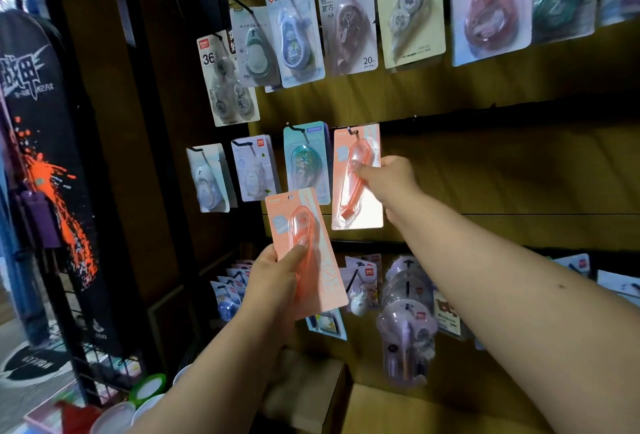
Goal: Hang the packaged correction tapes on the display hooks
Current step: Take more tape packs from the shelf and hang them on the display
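The brown slatted display wall (485, 163) fills my view, its flat boards studded with thin black hooks. Rows of glossy blister-carded correction tapes (346, 23) hang from them, their clear plastic bubbles rounded and teardrop-shaped. My right hand (388, 179) pinches a tall salmon-pink card (356, 177), thumb pressed on its long, smooth bubble; its top sits at a black hook (351, 131), though I can't quite tell whether the hole is threaded on. My left hand (273, 276) grips a second matching pink card (306, 253) lower down, tilted, thumb across its slim, translucent bubble, clear of any hook.
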Tool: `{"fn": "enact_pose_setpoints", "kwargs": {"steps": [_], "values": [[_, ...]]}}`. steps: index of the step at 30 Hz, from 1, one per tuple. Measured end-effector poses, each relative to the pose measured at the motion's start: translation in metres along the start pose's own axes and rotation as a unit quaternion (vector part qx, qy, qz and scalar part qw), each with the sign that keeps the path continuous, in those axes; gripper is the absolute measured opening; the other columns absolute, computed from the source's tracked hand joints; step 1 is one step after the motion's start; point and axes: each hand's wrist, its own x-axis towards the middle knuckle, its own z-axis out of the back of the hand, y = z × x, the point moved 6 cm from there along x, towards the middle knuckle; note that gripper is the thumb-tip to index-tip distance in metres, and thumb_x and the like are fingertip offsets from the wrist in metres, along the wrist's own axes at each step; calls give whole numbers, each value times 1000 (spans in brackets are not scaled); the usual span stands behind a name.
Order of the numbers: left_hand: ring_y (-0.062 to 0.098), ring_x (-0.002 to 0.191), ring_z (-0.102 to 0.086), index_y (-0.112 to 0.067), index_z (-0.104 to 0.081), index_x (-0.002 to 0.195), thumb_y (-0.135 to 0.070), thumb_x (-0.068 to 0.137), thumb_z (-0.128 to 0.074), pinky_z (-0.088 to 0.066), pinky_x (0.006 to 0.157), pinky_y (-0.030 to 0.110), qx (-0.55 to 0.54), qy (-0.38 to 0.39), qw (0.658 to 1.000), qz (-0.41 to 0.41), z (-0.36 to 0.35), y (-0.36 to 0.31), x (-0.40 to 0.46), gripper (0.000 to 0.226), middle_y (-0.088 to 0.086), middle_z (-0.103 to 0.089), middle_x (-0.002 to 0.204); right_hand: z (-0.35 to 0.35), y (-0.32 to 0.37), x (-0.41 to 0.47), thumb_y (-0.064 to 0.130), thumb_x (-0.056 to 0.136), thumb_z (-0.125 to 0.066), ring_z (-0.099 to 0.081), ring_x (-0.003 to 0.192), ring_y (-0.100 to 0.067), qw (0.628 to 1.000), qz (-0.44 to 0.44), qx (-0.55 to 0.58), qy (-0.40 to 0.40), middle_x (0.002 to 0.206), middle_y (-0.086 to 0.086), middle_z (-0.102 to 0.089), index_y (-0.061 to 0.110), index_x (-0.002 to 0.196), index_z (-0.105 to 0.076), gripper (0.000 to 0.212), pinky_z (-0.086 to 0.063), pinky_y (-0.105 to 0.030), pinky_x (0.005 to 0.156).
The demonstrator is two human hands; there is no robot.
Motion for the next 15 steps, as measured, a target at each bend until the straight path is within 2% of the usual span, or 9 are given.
{"fn": "enact_pose_setpoints", "kwargs": {"steps": [2,7,10,13,15], "values": [[35,99,-68,-20,-62,118,-34,95,-60,-56,85,58,-2,-4,1000,0,1,0,1,27,10,-70,113,-2,-3,10,28,88,-67,-70,97,-28,1000,-14,-10,-5,116,-9,-68,9,115,-59,33,-58,-38,77],[35,100,-69,-20,-62,120,-38,93,-63,-57,83,58,0,0,1000,-1,1,-2,2,33,10,-70,113,0,-13,22,32,89,-65,-68,98,-29,998,-30,-46,-17,113,-8,-66,12,115,-57,34,-50,-30,54],[34,99,-69,-22,-63,115,-38,92,-64,-56,84,58,0,3,1000,-3,-1,-5,2,28,9,-70,112,4,-22,24,34,90,-63,-67,100,-29,998,-27,-62,-20,115,-9,-65,10,113,-57,34,-51,-31,61],[34,98,-69,-22,-65,114,-39,92,-65,-56,84,59,2,6,1000,-6,-5,-7,1,28,8,-72,110,12,-29,19,33,90,-63,-68,98,-28,995,9,-91,-27,113,-9,-66,10,104,-57,28,-54,-28,60],[34,98,-69,-21,-65,115,-37,92,-64,-56,84,59,8,6,1000,-8,-8,-7,-1,28,8,-72,109,21,-33,11,34,87,-67,-66,94,-25,992,30,-106,-62,109,-7,-64,13,102,-54,29,-57,-31,64]]}}
